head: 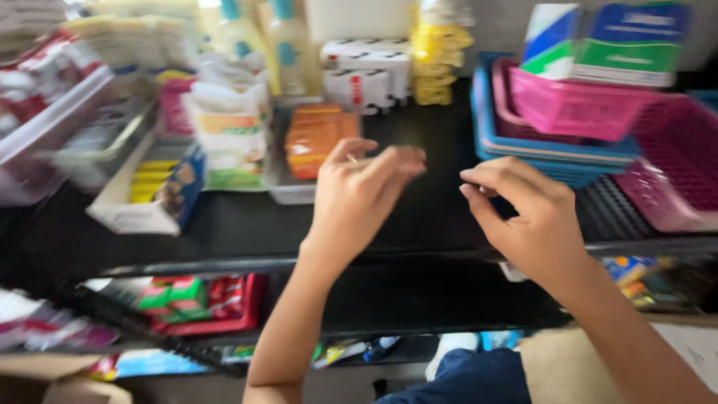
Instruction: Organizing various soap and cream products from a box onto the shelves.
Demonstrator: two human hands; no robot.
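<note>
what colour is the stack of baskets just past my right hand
Blue baskets outside, a pink basket nested on top; head view.

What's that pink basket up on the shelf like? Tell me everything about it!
The pink basket looks like plastic, with thin slatted sides full of little gaps and a smooth rim. It sits tilted inside a stack of other baskets, a blue basket outermost, on the black shelf. Blue, green and white boxes rest in it. Another pink basket lies beside it. The right hand is close in front, not touching. The picture is blurry, so finer details are unclear.
</note>
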